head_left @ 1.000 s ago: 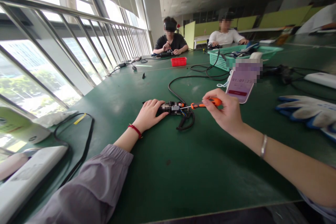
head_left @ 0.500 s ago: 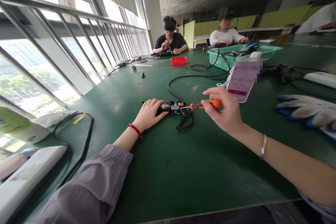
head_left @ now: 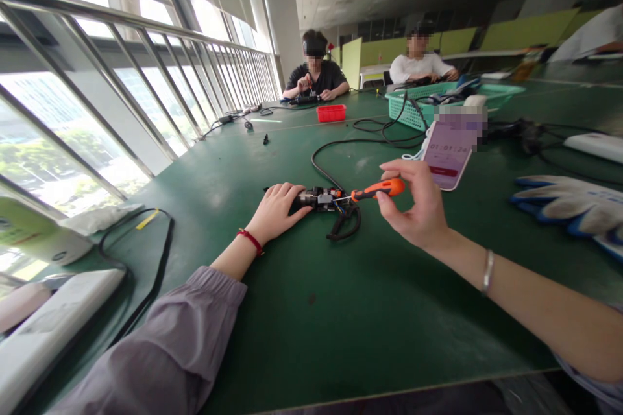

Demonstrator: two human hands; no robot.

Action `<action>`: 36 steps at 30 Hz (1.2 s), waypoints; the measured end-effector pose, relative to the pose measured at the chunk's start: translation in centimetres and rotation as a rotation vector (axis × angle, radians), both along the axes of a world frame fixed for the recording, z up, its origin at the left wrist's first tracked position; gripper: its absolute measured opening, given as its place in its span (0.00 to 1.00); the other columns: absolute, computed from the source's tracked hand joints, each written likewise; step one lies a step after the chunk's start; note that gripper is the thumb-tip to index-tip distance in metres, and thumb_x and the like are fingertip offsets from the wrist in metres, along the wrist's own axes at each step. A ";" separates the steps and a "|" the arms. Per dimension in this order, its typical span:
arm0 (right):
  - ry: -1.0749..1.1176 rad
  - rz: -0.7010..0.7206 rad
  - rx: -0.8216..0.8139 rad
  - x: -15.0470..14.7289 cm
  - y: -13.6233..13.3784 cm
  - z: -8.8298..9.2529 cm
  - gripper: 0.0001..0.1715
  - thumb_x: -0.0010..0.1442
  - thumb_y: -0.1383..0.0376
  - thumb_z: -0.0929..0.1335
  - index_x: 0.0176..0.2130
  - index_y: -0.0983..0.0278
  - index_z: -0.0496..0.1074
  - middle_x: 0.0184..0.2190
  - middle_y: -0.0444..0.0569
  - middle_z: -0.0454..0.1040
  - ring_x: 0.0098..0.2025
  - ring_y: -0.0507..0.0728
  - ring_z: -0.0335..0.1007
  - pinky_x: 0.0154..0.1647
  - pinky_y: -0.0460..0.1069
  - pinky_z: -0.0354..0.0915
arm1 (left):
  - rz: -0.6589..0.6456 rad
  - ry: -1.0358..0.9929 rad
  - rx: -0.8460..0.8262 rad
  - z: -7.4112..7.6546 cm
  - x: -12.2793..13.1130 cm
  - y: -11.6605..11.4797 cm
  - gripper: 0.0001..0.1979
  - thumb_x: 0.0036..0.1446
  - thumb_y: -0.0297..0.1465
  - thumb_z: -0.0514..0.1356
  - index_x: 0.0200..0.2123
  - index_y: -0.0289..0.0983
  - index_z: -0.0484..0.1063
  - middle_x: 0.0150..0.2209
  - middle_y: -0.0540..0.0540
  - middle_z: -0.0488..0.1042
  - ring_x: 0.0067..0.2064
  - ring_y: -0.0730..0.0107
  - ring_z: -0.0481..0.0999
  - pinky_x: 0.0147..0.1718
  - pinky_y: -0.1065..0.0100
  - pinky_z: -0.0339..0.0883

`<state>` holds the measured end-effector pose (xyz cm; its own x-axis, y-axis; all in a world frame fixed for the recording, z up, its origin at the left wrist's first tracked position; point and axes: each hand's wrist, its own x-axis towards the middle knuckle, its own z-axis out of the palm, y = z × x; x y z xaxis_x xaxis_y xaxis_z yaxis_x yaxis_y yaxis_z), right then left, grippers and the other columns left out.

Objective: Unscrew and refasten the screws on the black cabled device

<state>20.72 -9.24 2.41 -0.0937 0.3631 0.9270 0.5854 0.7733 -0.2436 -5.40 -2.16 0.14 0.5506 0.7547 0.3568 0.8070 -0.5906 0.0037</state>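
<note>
My left hand (head_left: pixel 278 209) is wrapped over the black body of a corded power tool (head_left: pixel 322 199) and holds it down on the green table. The tool's inner parts and coloured wires are exposed at its right end. My right hand (head_left: pixel 416 206) has the orange and black handle of a screwdriver (head_left: pixel 377 190) between thumb and fingers. The screwdriver's shaft points left, and its tip reaches in among the exposed parts; the exact contact point is too small to see. Beside the tool, a black cord (head_left: pixel 359 220) bends round on the tabletop.
A phone (head_left: pixel 445 159) showing a timer leans by a green basket (head_left: pixel 406 111). Gloves (head_left: pixel 574 204) lie at right, a red tray (head_left: pixel 331 113) farther back. At left are a green bottle (head_left: pixel 39 233), a black strap (head_left: pixel 163 259) and a white box (head_left: pixel 58 331). Other people sit across the table.
My right hand's fingers have shifted on the screwdriver handle, which looks turned and slightly raised at its end. My left hand and the power tool have stayed in place.
</note>
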 end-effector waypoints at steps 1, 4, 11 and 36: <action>0.002 0.016 0.010 0.0 0.0 0.0 0.22 0.51 0.69 0.66 0.47 0.59 0.63 0.34 0.47 0.70 0.35 0.56 0.68 0.37 0.54 0.66 | -0.001 -0.001 0.000 0.0 0.0 0.0 0.24 0.60 0.48 0.48 0.52 0.39 0.64 0.46 0.42 0.68 0.47 0.56 0.66 0.51 0.55 0.58; -0.027 0.010 0.019 -0.1 -0.1 0.2 0.17 0.52 0.69 0.66 0.43 0.59 0.64 0.29 0.45 0.69 0.31 0.55 0.67 0.35 0.53 0.66 | 0.000 -0.001 0.001 -0.1 0.0 0.1 0.24 0.60 0.48 0.48 0.52 0.39 0.64 0.45 0.42 0.68 0.48 0.56 0.66 0.51 0.56 0.58; -0.042 -0.004 0.014 -0.1 0.0 -0.1 0.17 0.55 0.68 0.67 0.45 0.59 0.65 0.28 0.44 0.69 0.29 0.54 0.66 0.34 0.52 0.65 | -0.003 0.003 0.009 -0.1 -0.1 0.0 0.25 0.60 0.48 0.48 0.52 0.38 0.64 0.46 0.42 0.68 0.48 0.56 0.66 0.51 0.56 0.58; -0.092 -0.005 0.079 -0.4 -0.1 0.1 0.10 0.55 0.67 0.68 0.40 0.59 0.67 0.21 0.41 0.67 0.30 0.56 0.67 0.39 0.55 0.65 | 0.004 0.019 0.013 0.0 0.0 -0.1 0.25 0.60 0.48 0.48 0.52 0.38 0.64 0.46 0.42 0.68 0.48 0.56 0.66 0.51 0.56 0.58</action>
<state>20.33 -9.37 2.54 -0.1782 0.2903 0.9402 0.6060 0.7852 -0.1275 -5.44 -2.22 0.15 0.5546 0.7521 0.3559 0.8089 -0.5876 -0.0188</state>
